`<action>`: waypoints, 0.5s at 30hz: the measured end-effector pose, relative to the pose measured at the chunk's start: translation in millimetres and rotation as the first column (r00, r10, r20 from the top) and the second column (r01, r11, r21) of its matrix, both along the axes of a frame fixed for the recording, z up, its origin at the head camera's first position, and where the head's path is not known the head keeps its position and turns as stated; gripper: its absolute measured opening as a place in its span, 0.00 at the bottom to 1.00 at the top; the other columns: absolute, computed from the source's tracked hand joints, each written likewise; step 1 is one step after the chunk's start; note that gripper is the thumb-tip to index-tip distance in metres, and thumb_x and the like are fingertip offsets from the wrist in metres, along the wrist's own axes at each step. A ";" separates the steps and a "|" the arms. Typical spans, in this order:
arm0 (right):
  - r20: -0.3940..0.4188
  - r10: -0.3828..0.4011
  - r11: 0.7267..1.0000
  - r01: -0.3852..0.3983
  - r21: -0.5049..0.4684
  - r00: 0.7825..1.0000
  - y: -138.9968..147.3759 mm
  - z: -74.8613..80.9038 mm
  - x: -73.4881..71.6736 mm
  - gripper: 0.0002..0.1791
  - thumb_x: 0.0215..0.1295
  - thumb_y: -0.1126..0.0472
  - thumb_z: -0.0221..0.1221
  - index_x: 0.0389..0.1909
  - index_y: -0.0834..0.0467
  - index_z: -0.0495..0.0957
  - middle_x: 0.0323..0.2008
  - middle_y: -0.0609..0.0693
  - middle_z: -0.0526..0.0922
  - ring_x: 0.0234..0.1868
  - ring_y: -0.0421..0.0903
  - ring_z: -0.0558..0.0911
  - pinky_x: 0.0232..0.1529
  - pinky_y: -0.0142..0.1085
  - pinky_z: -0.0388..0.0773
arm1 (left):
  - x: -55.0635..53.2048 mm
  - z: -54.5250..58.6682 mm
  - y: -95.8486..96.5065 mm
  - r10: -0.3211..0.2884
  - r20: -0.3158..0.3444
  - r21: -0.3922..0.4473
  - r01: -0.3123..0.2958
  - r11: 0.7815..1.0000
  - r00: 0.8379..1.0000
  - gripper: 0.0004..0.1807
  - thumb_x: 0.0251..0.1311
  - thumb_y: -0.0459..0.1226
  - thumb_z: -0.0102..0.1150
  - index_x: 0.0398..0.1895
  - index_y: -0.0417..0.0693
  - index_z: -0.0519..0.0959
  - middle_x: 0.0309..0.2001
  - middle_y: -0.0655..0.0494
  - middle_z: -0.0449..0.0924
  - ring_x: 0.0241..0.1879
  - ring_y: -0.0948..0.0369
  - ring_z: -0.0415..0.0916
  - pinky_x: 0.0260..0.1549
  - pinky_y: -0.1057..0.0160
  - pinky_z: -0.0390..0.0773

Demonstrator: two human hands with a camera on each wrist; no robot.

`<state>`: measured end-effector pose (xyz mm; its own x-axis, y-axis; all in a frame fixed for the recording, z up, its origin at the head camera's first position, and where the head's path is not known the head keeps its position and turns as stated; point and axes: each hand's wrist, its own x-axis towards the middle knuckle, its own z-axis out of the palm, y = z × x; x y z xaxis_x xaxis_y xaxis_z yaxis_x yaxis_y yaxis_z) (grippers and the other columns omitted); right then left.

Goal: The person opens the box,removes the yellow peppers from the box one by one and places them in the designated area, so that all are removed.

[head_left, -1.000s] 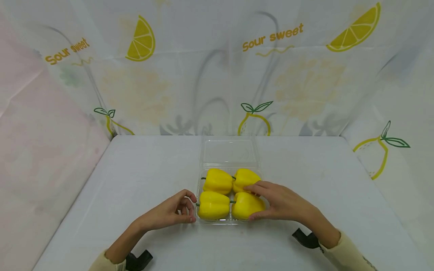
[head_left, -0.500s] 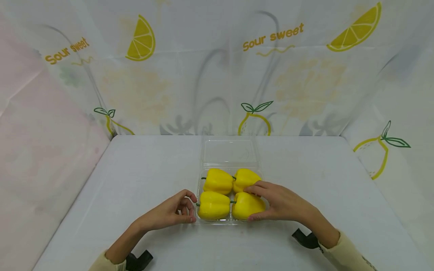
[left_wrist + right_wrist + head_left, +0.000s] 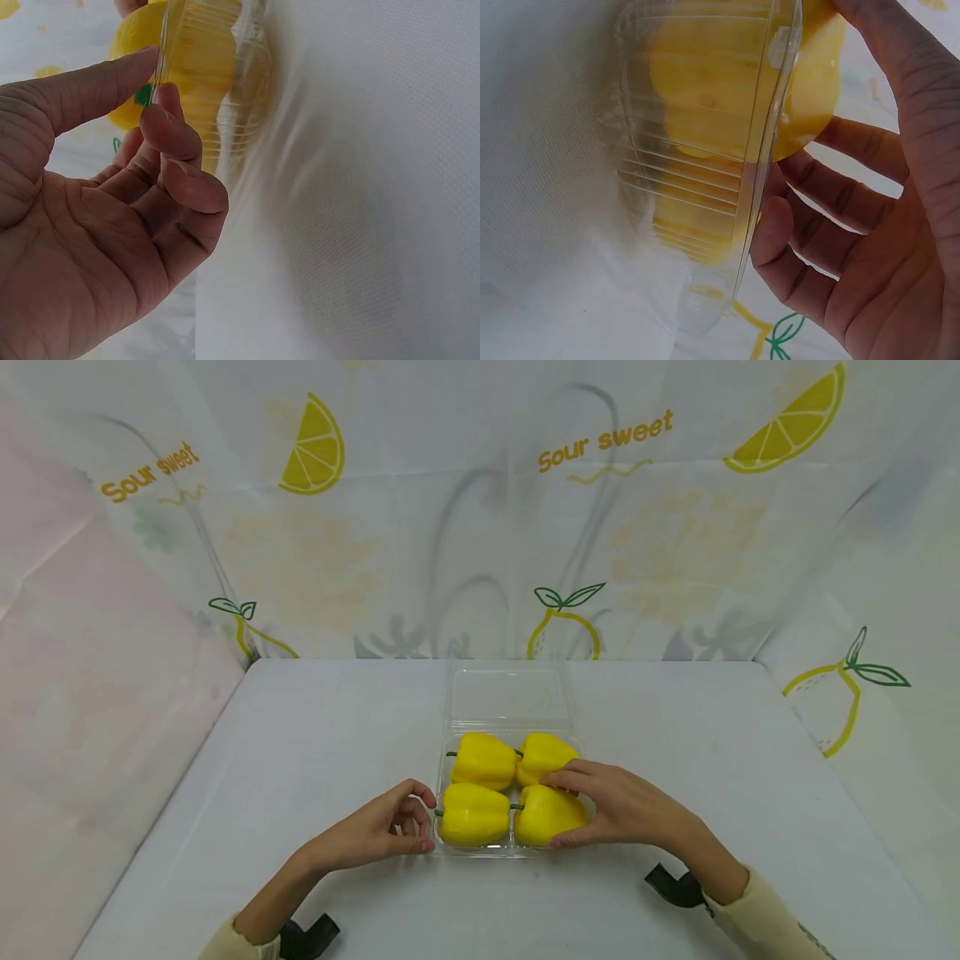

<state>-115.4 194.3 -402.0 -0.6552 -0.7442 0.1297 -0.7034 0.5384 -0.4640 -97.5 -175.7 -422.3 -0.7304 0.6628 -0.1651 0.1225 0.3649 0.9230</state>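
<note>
A clear plastic clamshell container [image 3: 480, 853] stands on the table with its lid [image 3: 510, 693] folded back. Yellow bell peppers with green stems lie on their sides in it, two to a row. My left hand [image 3: 386, 828] pinches the container's left rim between thumb and curled fingers, beside the front left bell pepper [image 3: 474, 816]. With thumb and fingers spread around it, my right hand [image 3: 618, 806] holds the front right bell pepper [image 3: 547, 817]. Its fingertips partly cover the back right bell pepper [image 3: 546, 752]. The back left bell pepper [image 3: 482, 762] is untouched.
A white cloth covers the table [image 3: 337, 718]. Behind it hangs a lemon-printed curtain [image 3: 420, 543], and more cloth closes off both sides. Black wrist mounts [image 3: 307, 937] sit below each wrist.
</note>
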 end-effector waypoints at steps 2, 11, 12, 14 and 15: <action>-0.010 0.009 1.000 -0.009 -0.011 1.000 0.5 -0.4 -0.3 0.38 0.54 0.33 0.67 0.59 0.54 0.77 0.51 0.43 0.79 0.46 0.38 0.78 0.49 0.38 0.78 | 0.0 0.1 0.2 0.001 -0.001 -0.003 -0.001 1.000 1.000 0.24 0.63 0.38 0.66 0.55 0.42 0.65 0.34 0.53 0.80 0.28 0.59 0.75 0.28 0.66 0.75; -0.009 0.039 0.997 -0.039 -0.063 0.999 3.0 -3.9 -3.4 0.37 0.54 0.34 0.67 0.58 0.54 0.77 0.51 0.44 0.79 0.44 0.36 0.77 0.47 0.36 0.78 | -0.5 1.1 0.3 -0.005 0.012 0.000 0.005 1.000 1.000 0.23 0.64 0.37 0.65 0.55 0.41 0.65 0.35 0.53 0.80 0.29 0.59 0.75 0.29 0.66 0.75; -0.005 0.042 0.996 -0.042 -0.073 0.999 3.5 -3.9 -3.7 0.37 0.53 0.35 0.68 0.58 0.54 0.77 0.50 0.43 0.79 0.43 0.36 0.77 0.46 0.36 0.79 | -0.6 1.1 0.2 -0.006 0.013 0.000 0.006 1.000 1.000 0.23 0.64 0.37 0.65 0.55 0.41 0.65 0.35 0.53 0.80 0.29 0.59 0.75 0.29 0.66 0.75; 0.006 0.048 0.994 -0.047 -0.094 0.999 4.6 -4.2 -4.8 0.36 0.53 0.36 0.68 0.57 0.54 0.77 0.50 0.43 0.79 0.41 0.36 0.76 0.42 0.35 0.78 | -0.8 1.2 0.1 -0.005 0.012 0.000 0.005 1.000 1.000 0.23 0.64 0.37 0.65 0.55 0.41 0.65 0.35 0.53 0.80 0.29 0.59 0.75 0.29 0.66 0.75; 0.014 0.051 0.993 -0.049 -0.107 0.999 5.2 -4.4 -5.4 0.36 0.53 0.36 0.69 0.57 0.54 0.77 0.49 0.42 0.79 0.40 0.36 0.75 0.40 0.35 0.78 | -0.9 1.2 0.0 -0.005 0.011 -0.001 0.005 1.000 1.000 0.24 0.64 0.37 0.65 0.55 0.41 0.65 0.35 0.53 0.80 0.29 0.59 0.75 0.29 0.66 0.75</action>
<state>-120.9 199.5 -406.4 -0.6199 -0.7589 0.1994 -0.7203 0.4496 -0.5282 -98.5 -175.7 -421.1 -0.7253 0.6662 -0.1737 0.1142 0.3653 0.9239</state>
